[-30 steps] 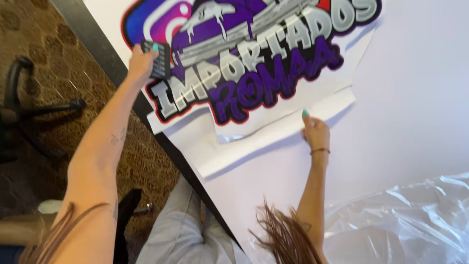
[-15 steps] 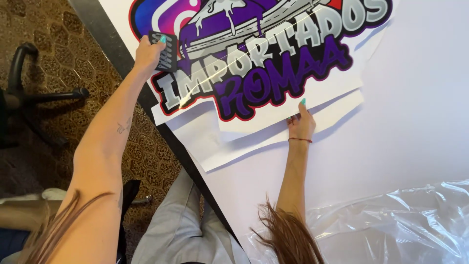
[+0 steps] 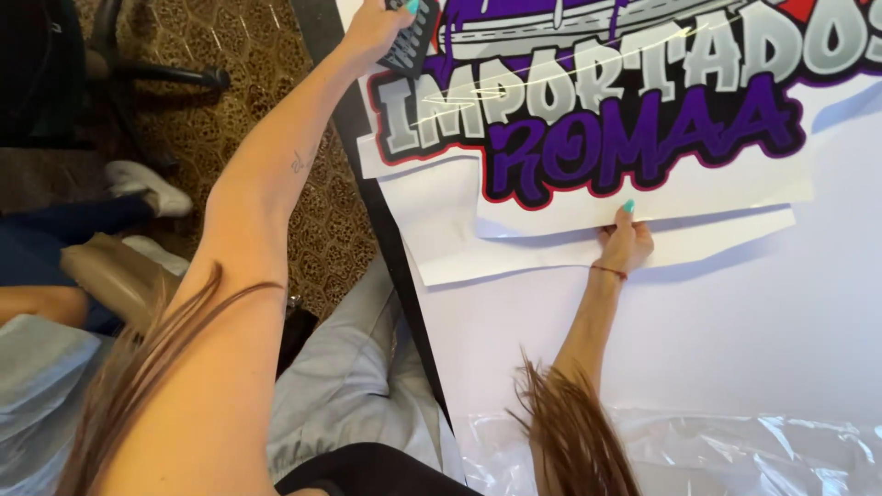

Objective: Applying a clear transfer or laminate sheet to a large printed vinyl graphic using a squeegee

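— Two hands, two jobs. The left hand (image 3: 381,28) is closed around a dark squeegee (image 3: 411,41) at the top left corner of the big graffiti-lettered sticker (image 3: 597,129), with the tool's edge lying on the print close to the bench's dark edge (image 3: 390,239).

— And the right hand (image 3: 625,243)?

— Fingers loosely curled, fingertips pressing on the lower border of the sticker, right where its white margin overlaps the white backing sheet (image 3: 459,248) that sticks out underneath. It isn't pinching anything that I can make out; it looks more like a hold-down.

— So which step would you call this?

— Smoothing, I'd judge. The sticker lies flat on the white bench (image 3: 717,340), its upper part running out of view, one hand anchoring the bottom while the other works the squeegee near the corner. A glossy crease of light runs across the grey letters, which suggests a film layer that isn't fully pressed down yet.

— What does the next stroke call for?

— Firm, even pressure with the squeegee drawn across the lettering, while the right hand keeps the lower edge from creeping. The crumpled clear plastic sheet (image 3: 698,450) sits well apart at the near end of the bench.
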